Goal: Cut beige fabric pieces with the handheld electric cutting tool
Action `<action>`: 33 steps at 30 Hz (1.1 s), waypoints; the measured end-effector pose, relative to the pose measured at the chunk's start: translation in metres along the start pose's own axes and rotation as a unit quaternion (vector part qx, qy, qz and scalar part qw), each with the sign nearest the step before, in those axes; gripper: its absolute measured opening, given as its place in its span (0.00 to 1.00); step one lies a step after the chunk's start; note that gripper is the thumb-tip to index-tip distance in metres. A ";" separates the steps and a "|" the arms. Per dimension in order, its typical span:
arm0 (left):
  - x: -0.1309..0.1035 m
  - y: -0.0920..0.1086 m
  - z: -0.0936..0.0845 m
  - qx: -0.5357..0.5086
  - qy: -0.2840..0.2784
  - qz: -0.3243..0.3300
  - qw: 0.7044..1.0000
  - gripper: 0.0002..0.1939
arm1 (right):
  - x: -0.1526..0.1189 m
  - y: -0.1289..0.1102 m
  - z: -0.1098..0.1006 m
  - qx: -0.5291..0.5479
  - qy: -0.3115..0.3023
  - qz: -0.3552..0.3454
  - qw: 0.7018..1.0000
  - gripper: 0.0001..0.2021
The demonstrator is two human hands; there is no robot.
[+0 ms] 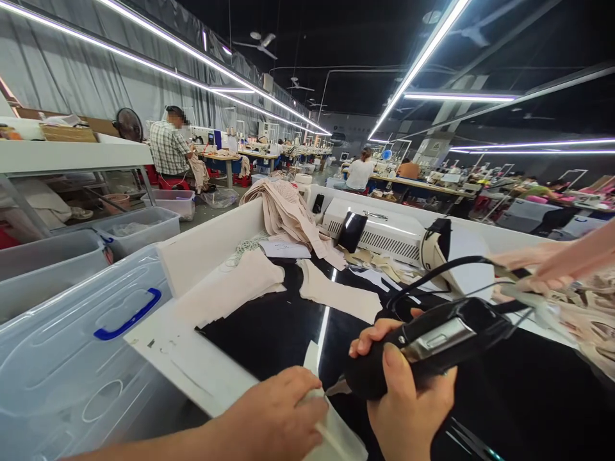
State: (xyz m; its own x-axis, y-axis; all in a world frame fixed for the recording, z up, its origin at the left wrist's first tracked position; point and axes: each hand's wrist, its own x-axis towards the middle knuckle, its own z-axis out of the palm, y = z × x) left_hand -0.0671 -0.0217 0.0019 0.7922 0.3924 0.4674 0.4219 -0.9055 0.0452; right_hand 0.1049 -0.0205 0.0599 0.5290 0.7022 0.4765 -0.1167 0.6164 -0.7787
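My right hand (408, 390) is wrapped round a black corded handheld power tool (437, 339) with a silver metal panel on its side. A pointed metal tip (340, 387) sticks out of the tool's rounded front end, close to the fingers of my left hand (283, 410). Those fingers are closed on a narrow cream fabric piece (339, 432) over the black tabletop (269, 339). Farther back on the table lie two more cream fabric pieces, a left one (240, 285) and a right one (339, 294).
Beige fabric strips (283, 208) are heaped at the back, beside a white slotted machine housing (375, 230). Scissors or tweezers (473, 442) lie at front right. Clear bins (77, 358) stand left. A blurred arm-like shape (571, 259) crosses the right. People sit at sewing tables beyond.
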 end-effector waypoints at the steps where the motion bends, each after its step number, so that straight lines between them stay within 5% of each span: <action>1: 0.005 -0.005 -0.007 -0.014 -0.015 -0.004 1.000 0.06 | 0.000 0.000 0.000 -0.001 0.000 -0.002 1.000 0.20; 4: 0.020 -0.025 -0.019 -0.115 -0.030 0.012 0.993 0.09 | 0.000 0.000 0.000 -0.003 -0.002 -0.005 1.000 0.19; 10: 0.028 -0.058 -0.009 -0.194 -0.053 0.073 0.977 0.14 | -0.001 0.002 -0.004 -0.006 -0.011 -0.005 1.000 0.19; 19: 0.020 -0.062 -0.019 -0.145 -0.095 0.072 0.982 0.11 | -0.003 0.002 -0.005 -0.003 -0.016 -0.012 1.000 0.20; 33: 0.009 -0.066 -0.012 -0.103 -0.106 0.124 0.981 0.17 | 0.001 0.000 0.003 0.005 -0.006 0.000 1.000 0.19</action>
State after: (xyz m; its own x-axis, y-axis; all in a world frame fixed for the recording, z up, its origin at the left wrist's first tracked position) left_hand -0.0930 0.0396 0.0139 0.9424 0.1609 0.2934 0.1241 -0.9823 0.1400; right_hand 0.1033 -0.0184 0.0611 0.5186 0.7064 0.4818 -0.1251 0.6201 -0.7745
